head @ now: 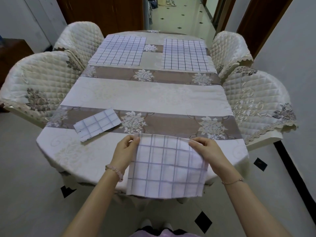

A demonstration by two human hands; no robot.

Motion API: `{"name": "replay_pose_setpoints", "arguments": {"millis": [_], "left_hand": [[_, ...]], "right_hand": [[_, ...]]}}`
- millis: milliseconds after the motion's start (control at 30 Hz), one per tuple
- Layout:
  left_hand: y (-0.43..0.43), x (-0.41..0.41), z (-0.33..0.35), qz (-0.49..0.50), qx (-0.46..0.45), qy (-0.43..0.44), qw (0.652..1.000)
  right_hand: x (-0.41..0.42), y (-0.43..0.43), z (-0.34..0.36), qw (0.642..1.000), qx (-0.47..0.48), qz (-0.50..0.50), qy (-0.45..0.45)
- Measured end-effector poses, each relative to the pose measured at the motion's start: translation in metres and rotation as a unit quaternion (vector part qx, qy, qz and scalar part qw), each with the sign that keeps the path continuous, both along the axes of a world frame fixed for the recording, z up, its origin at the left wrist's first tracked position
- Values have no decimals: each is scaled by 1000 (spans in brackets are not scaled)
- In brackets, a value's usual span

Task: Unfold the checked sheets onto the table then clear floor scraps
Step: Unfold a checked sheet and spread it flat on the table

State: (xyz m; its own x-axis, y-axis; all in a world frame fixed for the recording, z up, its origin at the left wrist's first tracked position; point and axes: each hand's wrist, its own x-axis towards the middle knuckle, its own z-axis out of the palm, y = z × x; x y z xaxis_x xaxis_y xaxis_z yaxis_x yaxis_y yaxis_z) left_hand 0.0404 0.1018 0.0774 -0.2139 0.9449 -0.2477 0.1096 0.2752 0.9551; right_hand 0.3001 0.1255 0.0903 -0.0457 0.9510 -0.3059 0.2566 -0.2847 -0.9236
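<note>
A white sheet with blue checks point(165, 166) hangs over the near edge of the table point(142, 98), partly unfolded. My left hand point(125, 150) pinches its upper left corner and my right hand point(205, 149) pinches its upper right edge. A folded checked sheet point(97, 124) lies to the left on the near part of the table. Two checked sheets lie flat at the far end, one on the left point(119, 50) and one on the right point(185, 54).
The table wears a beige and brown floral cloth. Quilted cream chairs stand at the left point(36, 86) point(77, 38) and at the right point(256, 101) point(228, 48). Pale tiled floor point(25, 177) with black diamonds surrounds the table. A doorway opens beyond the far end.
</note>
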Motion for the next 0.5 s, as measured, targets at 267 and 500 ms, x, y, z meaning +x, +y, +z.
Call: {"name": "replay_pose_setpoints", "arguments": {"millis": [267, 500], "left_hand": [[8, -5, -25, -26, -147, -84, 985], [-34, -12, -61, -47, -247, -175, 952]], "right_hand": [[-5, 28, -26, 1000, -6, -8, -15], [11, 41, -61, 994, -41, -65, -76]]}}
